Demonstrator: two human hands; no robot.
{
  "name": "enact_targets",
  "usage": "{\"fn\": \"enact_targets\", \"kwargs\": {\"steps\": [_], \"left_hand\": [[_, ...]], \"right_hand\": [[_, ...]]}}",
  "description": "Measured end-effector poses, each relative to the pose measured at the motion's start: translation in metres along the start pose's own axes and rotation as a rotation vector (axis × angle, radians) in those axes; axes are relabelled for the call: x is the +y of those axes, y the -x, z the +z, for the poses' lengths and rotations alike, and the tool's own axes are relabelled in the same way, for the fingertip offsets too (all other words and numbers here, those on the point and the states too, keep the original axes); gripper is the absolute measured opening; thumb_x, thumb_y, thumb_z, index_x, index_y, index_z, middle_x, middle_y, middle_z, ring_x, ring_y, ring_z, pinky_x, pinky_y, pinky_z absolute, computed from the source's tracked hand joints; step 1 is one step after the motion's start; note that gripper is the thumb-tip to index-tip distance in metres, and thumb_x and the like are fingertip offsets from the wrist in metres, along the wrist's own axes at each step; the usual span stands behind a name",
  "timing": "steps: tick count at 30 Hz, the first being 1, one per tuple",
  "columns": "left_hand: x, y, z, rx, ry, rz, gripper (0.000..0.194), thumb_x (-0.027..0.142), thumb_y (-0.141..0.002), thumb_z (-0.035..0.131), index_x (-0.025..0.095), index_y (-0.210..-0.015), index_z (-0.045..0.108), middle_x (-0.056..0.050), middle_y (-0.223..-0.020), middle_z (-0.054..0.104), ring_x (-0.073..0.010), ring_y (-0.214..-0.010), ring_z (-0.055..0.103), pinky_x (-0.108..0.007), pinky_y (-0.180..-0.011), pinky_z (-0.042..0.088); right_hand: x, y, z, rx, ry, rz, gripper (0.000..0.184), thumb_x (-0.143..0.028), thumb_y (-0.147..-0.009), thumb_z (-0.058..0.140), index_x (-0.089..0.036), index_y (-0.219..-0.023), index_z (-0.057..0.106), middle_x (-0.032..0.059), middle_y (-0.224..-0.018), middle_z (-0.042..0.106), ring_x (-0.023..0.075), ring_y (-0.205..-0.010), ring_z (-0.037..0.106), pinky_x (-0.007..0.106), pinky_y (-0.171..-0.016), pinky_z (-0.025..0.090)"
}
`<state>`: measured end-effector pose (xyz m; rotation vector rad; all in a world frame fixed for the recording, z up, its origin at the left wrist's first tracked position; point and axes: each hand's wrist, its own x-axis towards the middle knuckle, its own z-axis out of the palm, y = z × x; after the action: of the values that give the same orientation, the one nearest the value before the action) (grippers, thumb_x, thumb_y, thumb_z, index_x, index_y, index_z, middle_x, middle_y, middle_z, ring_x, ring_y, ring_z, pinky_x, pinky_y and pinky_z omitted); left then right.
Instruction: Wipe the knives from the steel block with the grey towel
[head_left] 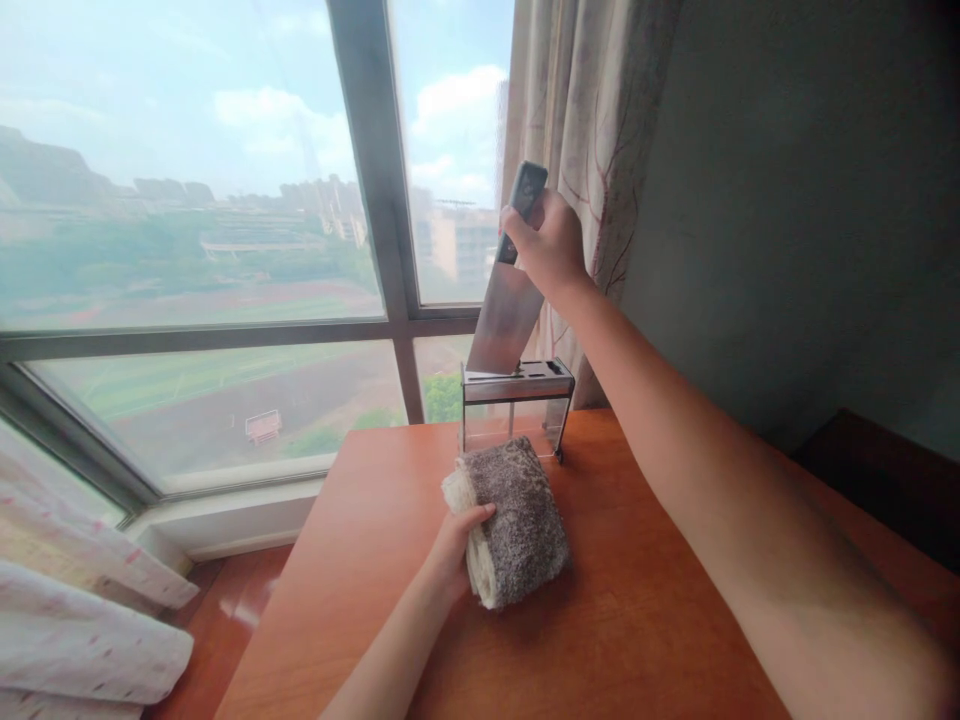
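Note:
A cleaver [508, 318] with a dark handle is gripped in my right hand [553, 245], its broad blade pointing down and tilted. The blade's lower edge meets the slotted top of a knife block [544, 378] with clear sides; whether it has entered a slot I cannot tell. My left hand [454, 540] is closed on a folded cloth [517, 525], grey and fluffy outside and cream at the folded edge. The thumb lies on top of the cloth, and the other fingers are hidden under it. The cloth is in front of the knife block.
The reddish-brown wooden table [352, 560] carries the knife block near its far edge. Behind it stand a framed window [401, 200] and a patterned curtain [581, 90]. Another curtain [82, 640] hangs at lower left. A dark grey wall [787, 200] is on the right.

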<state>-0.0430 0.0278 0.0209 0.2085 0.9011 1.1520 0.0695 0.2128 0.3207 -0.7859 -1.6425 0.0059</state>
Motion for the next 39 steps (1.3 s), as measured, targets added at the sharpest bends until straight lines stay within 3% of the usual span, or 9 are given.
{"fn": "enact_targets", "kwargs": {"steps": [4,9,14,18,22,28,31,35,39], "left_hand": [[0.001,0.001,0.001,-0.005,-0.002,0.015,0.047,0.013,-0.069,0.066,0.008,-0.115,0.056,-0.012,-0.085,0.073,-0.0267,-0.076,0.07,-0.037,-0.076,0.055],[0.004,0.003,0.002,-0.018,-0.013,0.053,0.05,0.013,-0.068,0.067,0.008,-0.117,0.055,-0.013,-0.085,0.073,-0.0278,-0.076,0.07,-0.039,-0.075,0.055],[0.005,0.007,0.004,-0.06,-0.068,0.115,0.051,0.014,-0.067,0.069,0.01,-0.116,0.056,-0.012,-0.085,0.072,-0.0281,-0.078,0.07,-0.038,-0.073,0.055],[0.003,0.01,0.004,-0.077,-0.157,0.184,0.052,0.014,-0.063,0.072,0.01,-0.113,0.058,-0.011,-0.085,0.072,-0.028,-0.081,0.069,-0.036,-0.072,0.054],[0.006,0.012,0.002,-0.136,-0.222,0.239,0.056,0.014,-0.06,0.077,0.013,-0.114,0.059,-0.01,-0.094,0.072,-0.0271,-0.094,0.066,-0.032,-0.08,0.051],[0.023,0.019,-0.001,-0.453,-0.125,0.136,0.06,0.06,-0.075,0.057,0.015,-0.115,0.061,-0.012,-0.11,0.067,-0.0313,-0.109,0.058,-0.04,-0.094,0.042],[0.024,0.02,0.005,-0.517,-0.158,0.146,0.049,0.048,-0.082,0.055,0.016,-0.12,0.059,-0.011,-0.113,0.066,-0.0291,-0.11,0.057,-0.039,-0.094,0.041],[0.017,0.019,0.012,-0.364,-0.298,0.28,0.056,0.018,-0.07,0.069,0.019,-0.124,0.055,-0.008,-0.107,0.068,-0.0252,-0.099,0.062,-0.033,-0.086,0.045],[0.011,0.017,0.008,-0.312,-0.364,0.277,0.067,0.013,-0.062,0.073,0.019,-0.125,0.053,-0.008,-0.1,0.069,-0.0236,-0.085,0.065,-0.032,-0.076,0.05]], "right_hand": [[-0.006,0.016,-0.018,-0.03,-0.043,0.001,0.015,-0.034,-0.086,0.051,-0.019,-0.082,0.051,0.0029,-0.08,0.062,0.0171,-0.078,0.059,0.03,-0.073,0.045],[0.0,0.081,-0.036,-0.246,-0.083,0.096,0.019,-0.036,-0.083,0.056,-0.018,-0.088,0.057,0.0034,-0.081,0.065,0.0187,-0.08,0.061,0.03,-0.072,0.047],[0.015,0.16,-0.033,-0.423,-0.117,0.323,0.021,-0.037,-0.08,0.06,-0.018,-0.089,0.06,0.0027,-0.076,0.067,0.0165,-0.069,0.063,0.026,-0.062,0.049],[0.028,0.199,-0.023,-0.583,-0.154,0.571,0.022,-0.037,-0.076,0.066,-0.018,-0.083,0.058,0.0017,-0.068,0.066,0.0118,-0.044,0.057,0.022,-0.041,0.044],[0.039,0.206,-0.019,-0.685,-0.222,0.704,0.027,-0.036,-0.072,0.072,-0.017,-0.086,0.057,0.0004,-0.061,0.064,0.012,-0.04,0.057,0.02,-0.035,0.043],[0.054,0.196,-0.025,-0.638,-0.275,0.764,0.03,-0.028,-0.08,0.065,-0.017,-0.108,0.06,-0.0003,-0.065,0.063,0.0077,-0.04,0.054,0.016,-0.035,0.042],[0.055,0.197,-0.027,-0.645,-0.295,0.774,0.034,-0.028,-0.08,0.065,-0.017,-0.111,0.059,0.0003,-0.069,0.065,0.0065,-0.04,0.054,0.015,-0.037,0.043],[0.048,0.2,-0.025,-0.699,-0.331,0.787,0.04,-0.028,-0.08,0.066,-0.017,-0.117,0.054,0.001,-0.072,0.066,0.0082,-0.042,0.057,0.016,-0.036,0.045],[0.039,0.2,-0.019,-0.751,-0.37,0.797,0.032,-0.028,-0.078,0.069,-0.015,-0.104,0.055,0.0002,-0.067,0.064,0.0102,-0.041,0.058,0.018,-0.035,0.047]]}}
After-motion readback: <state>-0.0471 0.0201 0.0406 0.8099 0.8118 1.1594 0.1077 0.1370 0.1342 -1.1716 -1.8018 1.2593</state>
